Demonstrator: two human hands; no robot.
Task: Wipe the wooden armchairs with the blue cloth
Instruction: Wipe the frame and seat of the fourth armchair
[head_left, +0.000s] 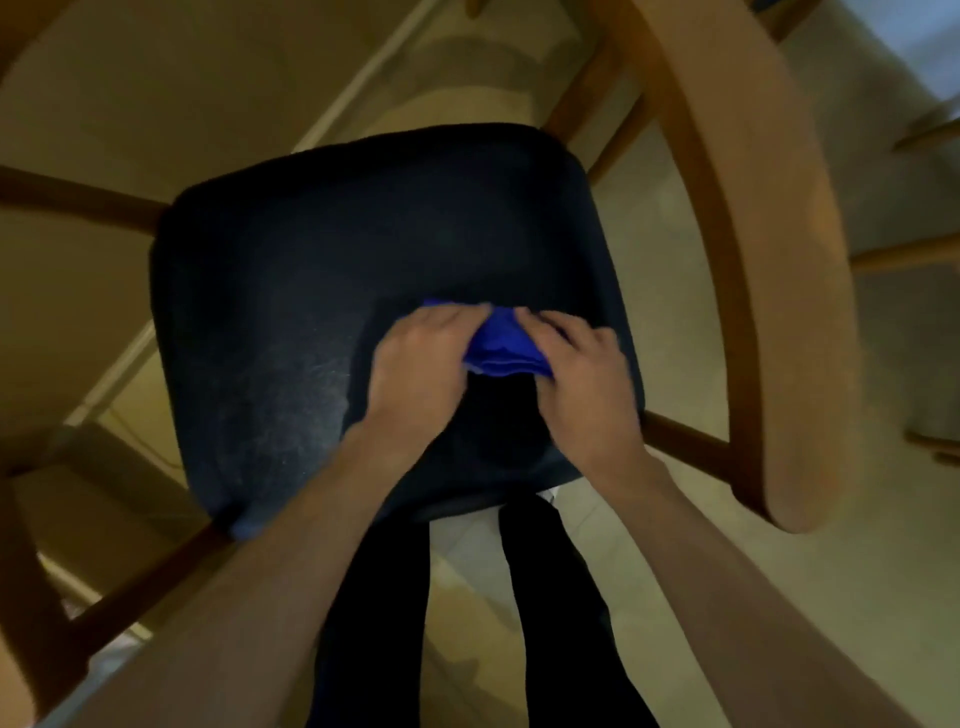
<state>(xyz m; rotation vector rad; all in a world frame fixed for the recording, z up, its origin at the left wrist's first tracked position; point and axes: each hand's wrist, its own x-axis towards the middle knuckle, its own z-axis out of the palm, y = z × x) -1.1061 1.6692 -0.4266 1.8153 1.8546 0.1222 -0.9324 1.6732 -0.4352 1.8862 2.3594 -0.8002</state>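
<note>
Both hands hold a bunched blue cloth (501, 345) just above the middle of a dark seat cushion (322, 291). At nine o'clock of the cloth, the left hand (418, 364) curls its fingers over the fabric; at three o'clock, the right hand (582, 374) pinches the other side. Bright blue and folded into soft layers, the cloth is partly blurred. A pale dusty patch marks the cushion at seven o'clock. Around it runs the wooden armchair (748, 249), its curved armrest sweeping from one to four o'clock. Dark trouser legs (550, 613) stand at six o'clock on a light floor (649, 218).
</note>
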